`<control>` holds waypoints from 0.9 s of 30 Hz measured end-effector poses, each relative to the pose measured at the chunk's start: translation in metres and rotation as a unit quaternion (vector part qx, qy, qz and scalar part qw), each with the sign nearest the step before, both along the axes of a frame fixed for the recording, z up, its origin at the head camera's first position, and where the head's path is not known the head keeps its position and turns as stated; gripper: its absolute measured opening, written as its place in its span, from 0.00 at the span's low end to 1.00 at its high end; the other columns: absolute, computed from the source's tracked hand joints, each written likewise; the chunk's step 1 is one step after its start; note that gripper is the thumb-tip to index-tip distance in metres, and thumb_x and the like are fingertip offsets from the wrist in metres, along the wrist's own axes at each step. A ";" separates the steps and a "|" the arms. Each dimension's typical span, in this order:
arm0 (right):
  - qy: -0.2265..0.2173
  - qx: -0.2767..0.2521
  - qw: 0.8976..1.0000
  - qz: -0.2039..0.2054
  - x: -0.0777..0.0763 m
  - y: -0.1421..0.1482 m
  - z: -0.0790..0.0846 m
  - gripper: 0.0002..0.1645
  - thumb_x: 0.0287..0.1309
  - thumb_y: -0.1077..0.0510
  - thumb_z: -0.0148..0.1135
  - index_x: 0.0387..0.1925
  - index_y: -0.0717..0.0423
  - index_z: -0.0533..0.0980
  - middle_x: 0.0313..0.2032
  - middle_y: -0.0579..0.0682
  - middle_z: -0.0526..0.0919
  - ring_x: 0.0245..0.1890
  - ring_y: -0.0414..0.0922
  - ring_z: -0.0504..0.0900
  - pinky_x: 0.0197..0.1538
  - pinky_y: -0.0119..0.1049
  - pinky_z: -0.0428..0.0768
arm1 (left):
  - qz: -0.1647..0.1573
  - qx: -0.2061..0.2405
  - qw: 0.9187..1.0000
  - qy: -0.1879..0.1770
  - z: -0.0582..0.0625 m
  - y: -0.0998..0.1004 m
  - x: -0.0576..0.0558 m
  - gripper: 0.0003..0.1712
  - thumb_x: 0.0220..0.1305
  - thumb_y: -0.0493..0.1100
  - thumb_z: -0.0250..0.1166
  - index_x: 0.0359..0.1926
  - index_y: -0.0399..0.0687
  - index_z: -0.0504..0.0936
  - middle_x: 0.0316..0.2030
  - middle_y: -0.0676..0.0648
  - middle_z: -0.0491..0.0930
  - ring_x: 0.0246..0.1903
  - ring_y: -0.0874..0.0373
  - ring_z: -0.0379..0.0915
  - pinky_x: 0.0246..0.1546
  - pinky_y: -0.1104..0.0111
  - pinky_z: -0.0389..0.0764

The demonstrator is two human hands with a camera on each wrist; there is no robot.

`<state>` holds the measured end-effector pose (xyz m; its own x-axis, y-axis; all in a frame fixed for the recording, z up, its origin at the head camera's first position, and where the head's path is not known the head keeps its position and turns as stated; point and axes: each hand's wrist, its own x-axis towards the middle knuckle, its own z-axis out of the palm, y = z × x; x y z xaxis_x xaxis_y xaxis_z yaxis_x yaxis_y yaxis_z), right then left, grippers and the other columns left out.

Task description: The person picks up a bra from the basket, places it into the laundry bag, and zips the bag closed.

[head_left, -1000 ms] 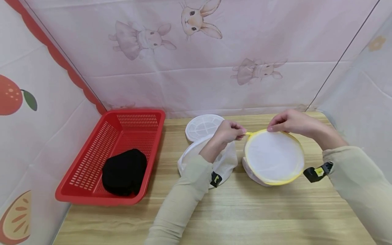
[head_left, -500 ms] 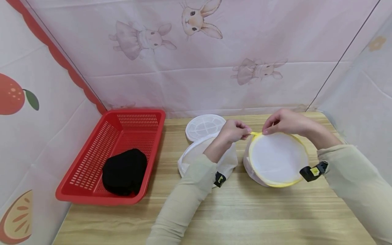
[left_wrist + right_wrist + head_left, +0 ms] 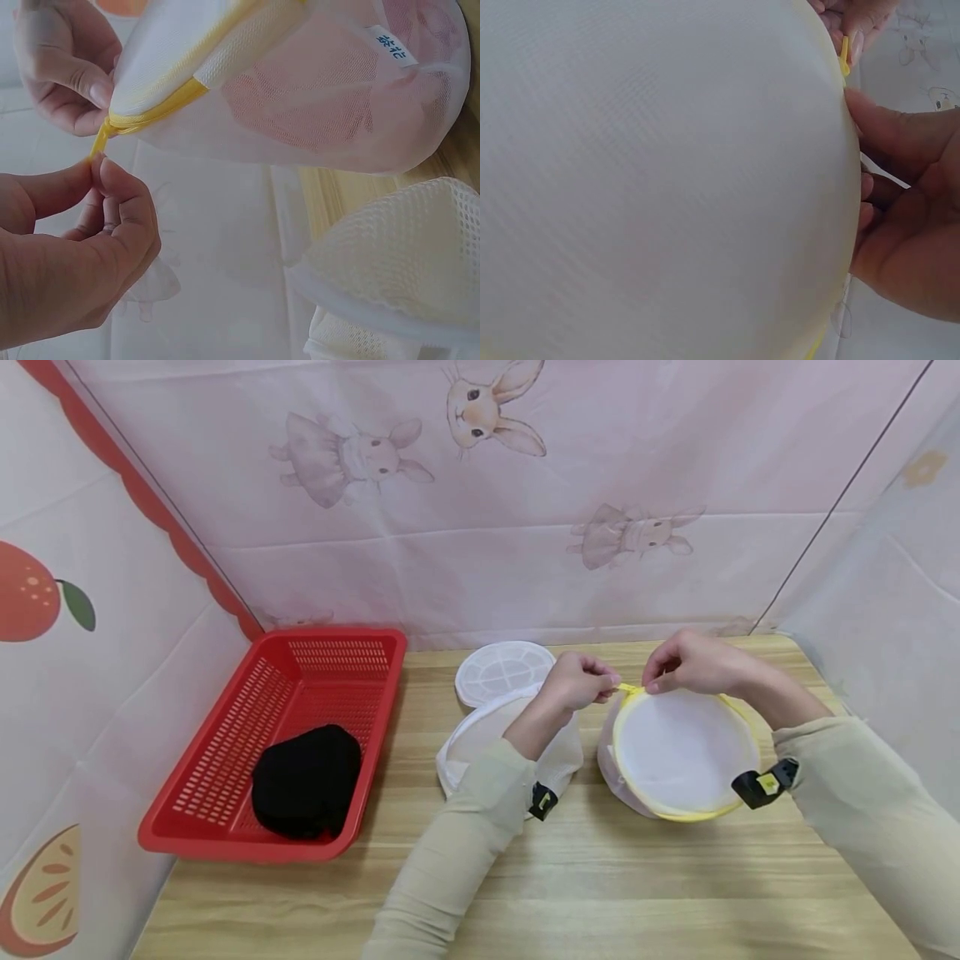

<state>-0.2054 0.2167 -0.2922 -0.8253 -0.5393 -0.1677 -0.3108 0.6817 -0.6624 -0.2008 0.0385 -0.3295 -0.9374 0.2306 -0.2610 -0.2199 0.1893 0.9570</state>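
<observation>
A round white mesh laundry bag (image 3: 686, 752) with a yellow zipper round its top stands on the right of the table. Pinkish cloth shows through its side in the left wrist view, near a small label (image 3: 391, 46). My left hand (image 3: 577, 683) pinches the yellow zipper pull (image 3: 100, 141) between thumb and index finger. Just beside it, my right hand (image 3: 693, 664) pinches the bag's rim, thumb on the top panel and fingers behind the edge, as the right wrist view shows. The zipper pull lies at the rim's far left.
Left of the bag lies a second white mesh bag (image 3: 480, 735), partly under my left forearm, with a flat white round mesh piece (image 3: 504, 672) behind it. A red plastic basket (image 3: 382, 727) holding a black cloth bundle (image 3: 306, 782) stands at the left.
Both hands have drawn closer together at the zipper pull; my left hand has moved right and my right hand slightly left along the rim. The bag has shifted a little right.
</observation>
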 end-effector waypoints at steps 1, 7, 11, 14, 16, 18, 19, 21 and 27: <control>0.003 -0.001 1.000 -0.002 0.000 0.000 0.000 0.01 0.49 0.67 0.63 0.26 0.63 0.79 0.23 0.48 0.77 0.24 0.41 0.70 0.28 0.31 0.71 | 0.001 0.000 1.000 -0.002 0.000 0.000 0.000 0.03 0.57 0.30 0.61 0.31 0.29 0.79 0.20 0.49 0.74 0.20 0.61 0.70 0.26 0.74 0.78; 0.011 -0.006 1.000 -0.022 0.001 0.002 -0.001 0.02 0.51 0.68 0.62 0.25 0.63 0.78 0.24 0.49 0.77 0.26 0.42 0.71 0.29 0.31 0.71 | 0.013 -0.001 1.000 -0.012 0.000 0.003 0.002 0.03 0.57 0.30 0.62 0.30 0.30 0.79 0.20 0.49 0.73 0.20 0.61 0.69 0.27 0.73 0.79; 0.020 -0.006 0.999 -0.036 0.002 0.004 -0.002 0.02 0.52 0.67 0.62 0.26 0.64 0.78 0.25 0.49 0.77 0.26 0.43 0.71 0.29 0.32 0.72 | 0.018 0.008 1.000 -0.014 -0.001 0.004 0.002 0.03 0.57 0.30 0.61 0.29 0.30 0.78 0.19 0.49 0.73 0.19 0.62 0.69 0.26 0.73 0.78; 0.024 -0.007 0.999 -0.044 0.002 0.005 -0.003 0.03 0.52 0.66 0.62 0.26 0.64 0.79 0.25 0.49 0.77 0.26 0.43 0.71 0.29 0.31 0.72 | 0.016 0.020 0.999 -0.022 -0.003 0.005 0.001 0.04 0.57 0.29 0.60 0.30 0.28 0.78 0.19 0.49 0.73 0.18 0.62 0.69 0.23 0.75 0.76; 0.024 -0.009 0.999 -0.047 0.002 0.006 -0.003 0.02 0.52 0.66 0.62 0.27 0.64 0.79 0.25 0.49 0.78 0.26 0.42 0.71 0.29 0.31 0.72 | 0.016 0.029 0.999 -0.031 -0.005 0.006 0.001 0.04 0.58 0.29 0.60 0.31 0.28 0.78 0.18 0.48 0.72 0.18 0.62 0.68 0.21 0.77 0.74; 0.021 -0.014 0.998 -0.051 0.003 0.006 -0.004 0.02 0.52 0.67 0.62 0.27 0.64 0.78 0.25 0.50 0.78 0.26 0.42 0.71 0.29 0.31 0.72 | 0.018 0.036 0.998 -0.039 -0.006 0.005 0.001 0.03 0.57 0.28 0.60 0.31 0.27 0.78 0.18 0.48 0.72 0.18 0.62 0.68 0.20 0.78 0.73; 0.020 -0.016 0.998 -0.053 0.003 0.006 -0.003 0.02 0.52 0.67 0.62 0.27 0.65 0.78 0.25 0.50 0.78 0.26 0.42 0.71 0.28 0.31 0.72 | 0.019 0.038 0.998 -0.042 -0.006 0.005 0.000 0.03 0.57 0.28 0.60 0.30 0.28 0.78 0.18 0.48 0.72 0.18 0.62 0.68 0.19 0.78 0.73; 0.017 -0.022 0.998 -0.057 0.004 0.007 -0.003 0.02 0.52 0.68 0.62 0.27 0.66 0.78 0.25 0.50 0.78 0.26 0.42 0.71 0.28 0.31 0.73 | 0.018 0.042 0.998 -0.046 -0.007 0.004 0.000 0.03 0.57 0.29 0.60 0.30 0.28 0.77 0.18 0.48 0.72 0.18 0.62 0.68 0.19 0.78 0.72; 0.012 -0.028 0.997 -0.066 0.004 0.009 -0.003 0.02 0.52 0.69 0.61 0.28 0.67 0.78 0.25 0.51 0.78 0.25 0.42 0.71 0.27 0.31 0.73 | 0.011 0.052 0.997 -0.048 -0.009 0.003 0.000 0.03 0.57 0.28 0.60 0.27 0.30 0.77 0.18 0.48 0.72 0.18 0.62 0.68 0.19 0.79 0.72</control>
<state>-0.2013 0.2259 -0.2950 -0.8930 -0.4340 -0.1194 -0.2373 0.6793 -0.6945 -0.2009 0.0416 -0.3382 -0.9145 0.2408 -0.3250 -0.3140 0.0837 0.9457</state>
